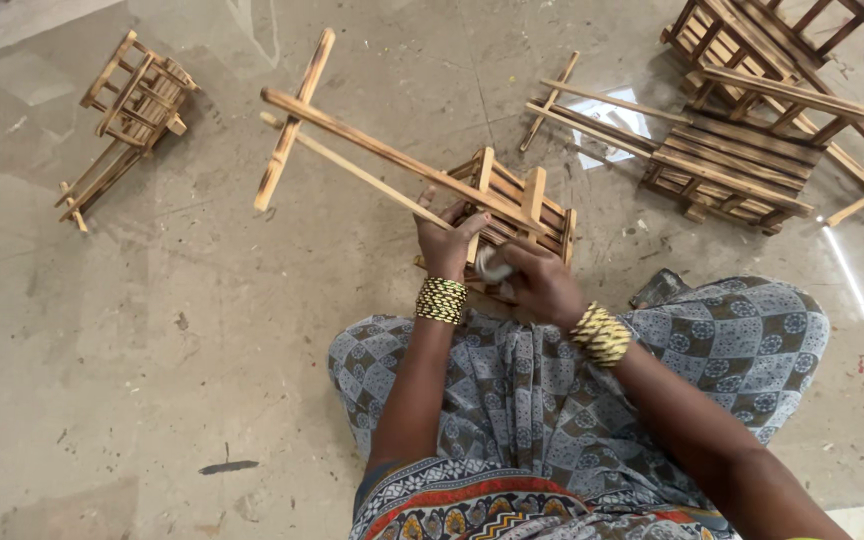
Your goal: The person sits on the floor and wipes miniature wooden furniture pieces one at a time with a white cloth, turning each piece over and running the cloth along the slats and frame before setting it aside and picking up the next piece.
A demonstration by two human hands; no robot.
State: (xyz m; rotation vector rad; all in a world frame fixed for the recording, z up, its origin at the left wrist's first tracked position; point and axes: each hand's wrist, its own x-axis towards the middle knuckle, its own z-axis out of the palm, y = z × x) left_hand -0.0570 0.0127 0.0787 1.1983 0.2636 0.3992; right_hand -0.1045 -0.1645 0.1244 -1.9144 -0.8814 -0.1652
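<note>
A small wooden slat cart (524,205) with two long shafts and a crossbar (297,118) rests on the floor in front of my lap. My left hand (445,243) grips the cart's near edge at the base of a shaft. My right hand (540,282) is closed around a small pale object (493,265) pressed against the cart's near side; what the object is cannot be told. Both wrists wear yellow and green bangles.
A finished small wooden cart (130,108) lies tipped at the far left. Larger slatted wooden pieces (742,165) and loose sticks (592,115) lie at the far right. A dark flat item (660,288) sits by my right knee. Patterned cloth (572,380) covers my lap.
</note>
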